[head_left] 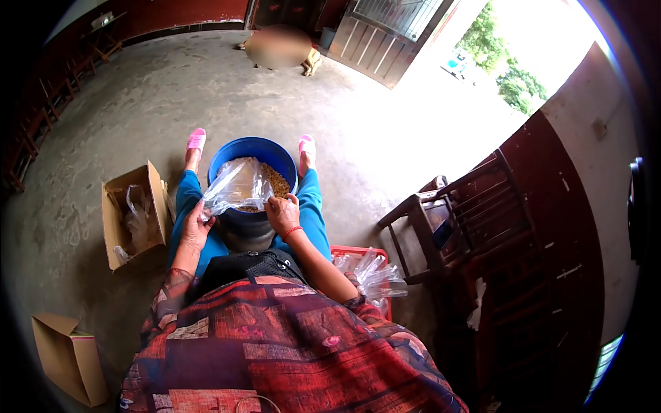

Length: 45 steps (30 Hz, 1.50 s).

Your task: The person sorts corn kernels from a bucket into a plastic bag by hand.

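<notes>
A clear plastic bag (241, 184) is stretched between my two hands, over a blue bucket (256, 146) that stands between my legs. My left hand (197, 226) grips the bag's left end, fingers closed. On the other side, my right hand (282, 212) pinches the bag's right edge near the bucket's front rim. Small tan-brown pieces (277, 182) fill the bucket; their kind is too small to tell. The bag covers much of them.
An open cardboard box (162, 206) with clear plastic inside stands at my left, another box (69, 354) nearer. A red tray (341, 249) of clear bags (375, 275) sits at my right, beside a wooden chair (420, 234). An animal (312, 63), partly blurred, lies near the open door (379, 48).
</notes>
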Each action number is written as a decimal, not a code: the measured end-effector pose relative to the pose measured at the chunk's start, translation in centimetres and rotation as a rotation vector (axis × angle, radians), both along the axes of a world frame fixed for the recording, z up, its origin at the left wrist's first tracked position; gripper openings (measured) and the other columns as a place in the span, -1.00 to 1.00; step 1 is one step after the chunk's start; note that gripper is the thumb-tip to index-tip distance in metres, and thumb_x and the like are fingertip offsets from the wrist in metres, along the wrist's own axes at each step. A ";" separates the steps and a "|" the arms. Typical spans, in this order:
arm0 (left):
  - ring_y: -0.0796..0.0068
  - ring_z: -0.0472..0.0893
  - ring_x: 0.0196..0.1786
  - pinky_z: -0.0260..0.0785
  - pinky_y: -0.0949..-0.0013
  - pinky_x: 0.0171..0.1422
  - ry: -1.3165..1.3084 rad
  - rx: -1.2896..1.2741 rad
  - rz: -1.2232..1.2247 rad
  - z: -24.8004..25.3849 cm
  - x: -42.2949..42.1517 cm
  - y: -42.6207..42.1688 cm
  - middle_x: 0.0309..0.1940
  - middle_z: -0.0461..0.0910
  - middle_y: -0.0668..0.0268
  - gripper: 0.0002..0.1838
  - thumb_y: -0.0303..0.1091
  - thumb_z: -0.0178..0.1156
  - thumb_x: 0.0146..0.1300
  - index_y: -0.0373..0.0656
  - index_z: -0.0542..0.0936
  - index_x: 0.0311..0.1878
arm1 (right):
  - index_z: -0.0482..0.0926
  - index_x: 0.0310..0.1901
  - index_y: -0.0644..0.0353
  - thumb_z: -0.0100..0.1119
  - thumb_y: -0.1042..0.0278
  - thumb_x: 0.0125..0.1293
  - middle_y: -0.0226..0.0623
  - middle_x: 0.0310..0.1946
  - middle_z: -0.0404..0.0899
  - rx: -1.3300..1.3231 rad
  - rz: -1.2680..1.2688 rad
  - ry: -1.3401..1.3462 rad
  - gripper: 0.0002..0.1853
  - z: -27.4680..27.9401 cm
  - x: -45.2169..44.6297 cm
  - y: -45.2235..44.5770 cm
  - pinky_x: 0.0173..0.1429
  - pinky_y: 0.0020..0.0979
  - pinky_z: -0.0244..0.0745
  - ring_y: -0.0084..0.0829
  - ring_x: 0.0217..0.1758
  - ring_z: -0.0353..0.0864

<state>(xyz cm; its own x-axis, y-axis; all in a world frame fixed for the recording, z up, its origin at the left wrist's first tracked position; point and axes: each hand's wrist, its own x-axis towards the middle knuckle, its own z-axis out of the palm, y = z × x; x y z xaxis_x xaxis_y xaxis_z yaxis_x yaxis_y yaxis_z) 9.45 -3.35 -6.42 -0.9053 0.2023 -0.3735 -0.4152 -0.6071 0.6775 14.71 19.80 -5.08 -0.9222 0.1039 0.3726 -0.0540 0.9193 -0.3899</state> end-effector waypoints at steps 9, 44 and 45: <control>0.54 0.49 -0.28 0.35 0.39 -0.16 0.119 0.192 0.004 -0.7 -0.5 -1.7 -0.48 0.49 0.46 -0.84 -0.22 0.24 0.06 -0.04 0.49 -0.40 | 0.45 -0.55 0.11 -0.02 0.24 0.13 -0.25 -0.60 0.49 -0.100 0.009 0.083 -0.81 -1.2 -0.1 0.3 0.17 -0.20 0.08 -0.26 -0.41 0.52; 0.41 0.43 -0.33 0.28 0.29 -0.09 1.828 -0.438 0.307 31.3 8.4 -2.3 -0.41 0.50 0.28 -0.82 -0.30 0.19 0.03 -0.21 0.52 -0.35 | 0.50 -0.29 0.18 0.08 0.30 0.20 -0.39 -0.41 0.53 -1.433 0.155 -0.583 -0.85 -2.9 2.3 -0.2 -0.33 -0.57 0.41 -0.55 -0.37 0.51; 0.42 0.43 -0.33 0.28 0.30 -0.09 1.936 -0.408 0.396 32.4 9.0 -3.1 -0.41 0.50 0.28 -0.82 -0.31 0.18 0.04 -0.22 0.52 -0.34 | 0.50 -0.29 0.18 0.08 0.31 0.20 -0.39 -0.40 0.53 -1.430 0.159 -0.582 -0.86 -3.0 2.2 -0.2 -0.32 -0.56 0.41 -0.55 -0.36 0.51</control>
